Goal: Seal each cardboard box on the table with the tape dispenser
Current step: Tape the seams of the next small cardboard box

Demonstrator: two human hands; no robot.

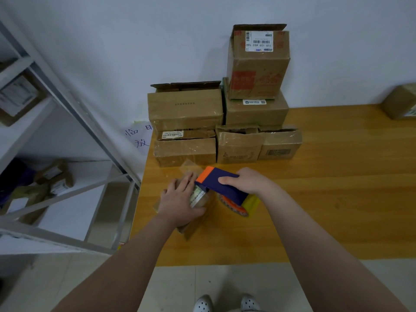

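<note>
Small box [194,226] largely covered by left hand [180,203]; at three o'clock, a carton [400,102] cut by frame edge.

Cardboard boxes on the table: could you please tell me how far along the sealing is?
Done: nothing certain; a lone box at the far right is unreadable. In hand: the left hand presses a small box while the right hand holds the tape dispenser at its top. Left: the stack by the wall, where the tall top box and the upper left box show raised flaps.

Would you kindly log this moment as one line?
left hand: presses small cardboard box | right hand: grips tape dispenser | stacked boxes: behind
</note>
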